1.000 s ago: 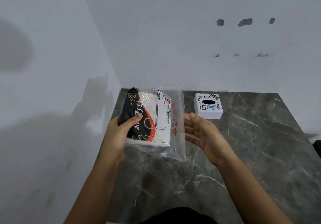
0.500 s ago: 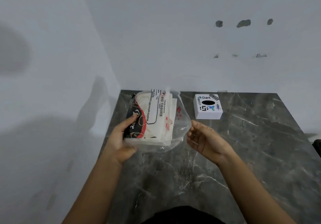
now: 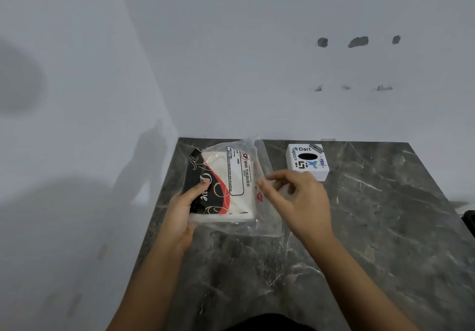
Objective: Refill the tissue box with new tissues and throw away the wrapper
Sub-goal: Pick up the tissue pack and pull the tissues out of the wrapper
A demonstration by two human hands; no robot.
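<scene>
A pack of white tissues [image 3: 232, 189] in a clear plastic wrapper with a black, red and white print is held above the dark marble table [image 3: 372, 240]. My left hand [image 3: 183, 210] grips the pack's left end, thumb on top. My right hand [image 3: 298, 199] is at the loose clear flap on the pack's right side, thumb and fingers pinched on the plastic. A small white tissue box [image 3: 307, 161] with stickers and a dark oval slot stands on the table beyond my right hand; its inside is not visible.
The table sits in a corner, with white walls on the left [image 3: 77, 150] and at the back [image 3: 282, 73]. A dark object [image 3: 469, 221] shows at the right edge of the view.
The pack has been tilted and turned flat again. My right hand rose from under the wrapper's open end and now pinches the loose plastic flap from above.
</scene>
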